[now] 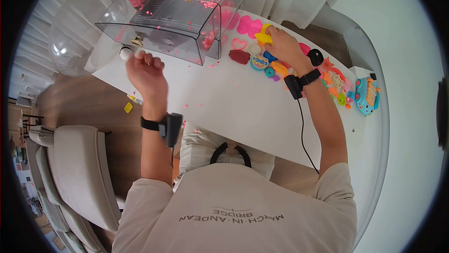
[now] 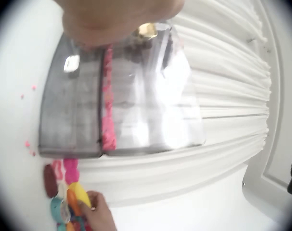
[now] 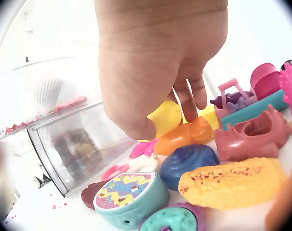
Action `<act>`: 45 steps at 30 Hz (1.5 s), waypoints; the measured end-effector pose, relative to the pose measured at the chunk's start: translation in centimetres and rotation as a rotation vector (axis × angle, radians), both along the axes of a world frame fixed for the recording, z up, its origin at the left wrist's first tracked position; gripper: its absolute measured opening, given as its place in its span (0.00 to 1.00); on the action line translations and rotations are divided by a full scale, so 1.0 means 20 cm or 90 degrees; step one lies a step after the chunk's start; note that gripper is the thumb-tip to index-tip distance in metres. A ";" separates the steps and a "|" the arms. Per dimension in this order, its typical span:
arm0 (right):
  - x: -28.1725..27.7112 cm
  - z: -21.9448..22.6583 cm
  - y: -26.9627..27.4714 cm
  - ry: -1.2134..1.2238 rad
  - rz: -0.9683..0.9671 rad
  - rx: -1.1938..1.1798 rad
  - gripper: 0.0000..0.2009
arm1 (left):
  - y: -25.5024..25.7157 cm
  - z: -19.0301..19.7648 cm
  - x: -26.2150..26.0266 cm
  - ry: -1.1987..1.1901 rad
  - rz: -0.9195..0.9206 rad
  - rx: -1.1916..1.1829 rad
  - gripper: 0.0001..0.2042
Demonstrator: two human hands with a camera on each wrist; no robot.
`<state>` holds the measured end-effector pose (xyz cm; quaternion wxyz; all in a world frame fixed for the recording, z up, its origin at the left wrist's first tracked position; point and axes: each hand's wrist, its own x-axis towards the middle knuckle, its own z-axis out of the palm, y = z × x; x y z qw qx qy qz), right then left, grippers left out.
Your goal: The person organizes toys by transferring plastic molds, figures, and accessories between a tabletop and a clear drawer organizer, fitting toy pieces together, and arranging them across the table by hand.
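Observation:
At the far side of the table, my right hand (image 1: 284,47) pinches a smooth yellow toy piece (image 3: 166,118) between thumb and fingers. Just below it lies an orange toy (image 3: 187,135), and a blue swirled toy (image 3: 189,163) sits nearer. A teal round box with a patterned lid (image 3: 129,195) and a yellow corn-like toy (image 3: 232,183) are close by. My left hand (image 1: 147,78) is raised with loosely curled fingers and holds nothing. It is nearest to the front of a clear, grey-tinted drawer case (image 1: 180,47) with a gold knob (image 1: 137,41).
Pink bits are scattered in the case and on the white table (image 1: 224,99). Pink flower-shaped (image 1: 249,26) and heart-shaped (image 1: 239,43) pieces lie beside the case. A blue toy phone (image 1: 367,96) stands at the right end. A beige sofa (image 1: 82,169) is at left.

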<state>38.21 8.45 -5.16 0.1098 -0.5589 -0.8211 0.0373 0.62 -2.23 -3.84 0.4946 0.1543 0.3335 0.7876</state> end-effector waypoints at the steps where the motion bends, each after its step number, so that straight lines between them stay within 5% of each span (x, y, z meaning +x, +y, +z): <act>1: -0.01 0.01 -0.01 0.001 -0.017 -0.028 0.18 | -0.02 -0.07 0.04 0.025 0.025 0.041 0.13; 2: -0.03 0.01 -0.01 0.004 -0.017 -0.027 0.18 | -0.06 -0.09 0.17 0.044 0.074 0.012 0.15; 5: -0.05 -0.03 -0.02 -0.012 -0.014 0.010 0.19 | -0.19 -0.36 0.43 0.290 -0.032 0.025 0.14; 7: -0.05 -0.10 0.03 -0.024 -0.003 0.070 0.19 | -0.26 -0.44 0.55 0.405 -0.213 0.049 0.09; 11: -0.05 -0.11 0.04 -0.048 0.006 0.097 0.20 | -0.26 -0.30 0.76 0.694 -0.534 0.166 0.07; 17: -0.09 0.00 0.04 -0.080 0.039 0.065 0.22 | -0.12 -0.32 1.03 0.870 -0.635 0.448 0.09; 21: -0.09 0.33 -0.03 0.250 -0.001 0.101 0.23 | -0.09 -0.31 1.10 0.870 -0.691 0.501 0.09; 23: -0.16 0.50 -0.02 0.502 0.090 0.115 0.26 | -0.06 -0.31 1.14 0.823 -0.747 0.524 0.10; 26: -0.45 0.76 -0.11 0.624 0.223 0.122 0.25 | -0.03 -0.30 1.20 0.795 -0.787 0.541 0.11; 31: -0.91 1.01 -0.22 0.335 0.248 -0.185 0.18 | 0.00 -0.39 1.28 0.623 -0.693 0.559 0.07; 32: -0.95 1.00 -0.20 0.332 0.247 -0.189 0.18 | 0.00 -0.35 1.26 0.593 -0.666 0.569 0.06; 34: -1.02 0.96 -0.17 0.057 0.349 -0.068 0.14 | -0.01 -0.29 1.20 0.552 -0.697 0.535 0.10; 37: -1.05 0.85 -0.10 -0.065 0.381 -0.135 0.10 | -0.01 -0.28 1.16 0.590 -0.729 0.541 0.11; 45: -1.08 0.93 -0.08 -0.216 0.383 -0.237 0.11 | -0.01 -0.39 1.21 0.516 -0.803 0.469 0.11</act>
